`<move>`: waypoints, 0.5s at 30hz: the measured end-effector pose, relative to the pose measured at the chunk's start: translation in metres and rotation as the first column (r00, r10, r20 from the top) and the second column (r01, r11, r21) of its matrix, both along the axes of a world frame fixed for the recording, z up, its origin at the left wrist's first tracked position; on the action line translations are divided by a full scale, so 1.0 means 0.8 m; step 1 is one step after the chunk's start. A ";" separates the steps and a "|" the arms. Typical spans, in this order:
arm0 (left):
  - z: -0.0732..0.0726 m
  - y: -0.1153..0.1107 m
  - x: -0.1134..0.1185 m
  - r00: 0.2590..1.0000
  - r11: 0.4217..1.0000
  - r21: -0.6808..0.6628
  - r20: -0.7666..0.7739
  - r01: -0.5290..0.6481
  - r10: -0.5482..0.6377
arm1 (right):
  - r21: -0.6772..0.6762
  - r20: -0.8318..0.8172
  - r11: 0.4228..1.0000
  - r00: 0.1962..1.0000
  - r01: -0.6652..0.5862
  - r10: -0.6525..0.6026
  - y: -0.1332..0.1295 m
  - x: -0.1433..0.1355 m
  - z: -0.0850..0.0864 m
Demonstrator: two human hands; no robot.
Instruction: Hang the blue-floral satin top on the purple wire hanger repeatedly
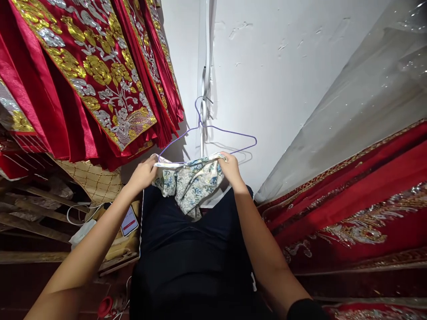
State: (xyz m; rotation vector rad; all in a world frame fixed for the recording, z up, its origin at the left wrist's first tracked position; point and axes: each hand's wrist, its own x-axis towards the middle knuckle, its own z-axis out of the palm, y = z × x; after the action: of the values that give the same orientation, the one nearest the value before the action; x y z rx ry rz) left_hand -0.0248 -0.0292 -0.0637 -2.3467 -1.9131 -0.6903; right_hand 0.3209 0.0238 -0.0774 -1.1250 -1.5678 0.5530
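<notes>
Both hands grip a white garment with a blue-green floral print (196, 184) by its top edge, stretched between them. My left hand (145, 172) pinches the left end of that edge, beside the lower left corner of a purple wire hanger (230, 130). At the right end, my right hand (230, 168) has thumb and fingers closed on the cloth. The hanger hooks onto a white metal stand (202, 106) against the wall. Its lower bar runs just behind the garment's top edge, and whether it passes inside the cloth I cannot tell. The garment's lower part bunches over my lap.
Red embroidered garments (110, 75) hang at upper left. More red beaded garments (353, 222) hang at right beside a sheer white cover (333, 120). A phone (129, 222) lies left of my leg, near a white cable (71, 213) and wooden slats (36, 226).
</notes>
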 end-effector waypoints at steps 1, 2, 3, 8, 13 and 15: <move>0.006 0.002 0.003 0.998 0.997 0.051 0.036 0.053 -0.055 | 0.000 -0.002 1.000 1.000 -0.010 0.010 -0.005 0.005 0.004; 0.013 0.004 0.009 0.991 0.989 0.101 0.074 0.107 -0.115 | -0.012 -0.003 0.999 0.999 -0.033 0.033 -0.009 0.007 0.008; 0.021 0.005 0.016 0.979 0.977 0.148 0.108 0.155 -0.171 | -0.030 -0.004 0.998 0.998 -0.064 0.064 -0.014 0.007 0.012; 0.064 0.021 0.055 0.925 0.920 0.312 0.217 0.236 -0.311 | -0.099 -0.018 0.970 0.975 -0.220 0.220 -0.038 -0.014 0.025; 0.074 0.051 0.057 0.919 0.917 0.275 0.187 0.290 -0.347 | -0.026 -0.069 0.983 0.981 -0.182 0.180 -0.062 -0.004 0.031; 0.077 0.053 0.048 0.924 0.911 0.274 0.142 0.308 -0.355 | 0.059 -0.149 0.998 0.989 0.017 -0.008 -0.066 0.016 0.034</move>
State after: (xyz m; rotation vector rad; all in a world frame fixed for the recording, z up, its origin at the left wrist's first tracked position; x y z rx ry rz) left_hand 0.0134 0.0131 -0.0023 -2.5417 -1.3836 -1.1422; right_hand 0.3341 -0.0292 -0.0500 -1.0245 -1.4386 0.5643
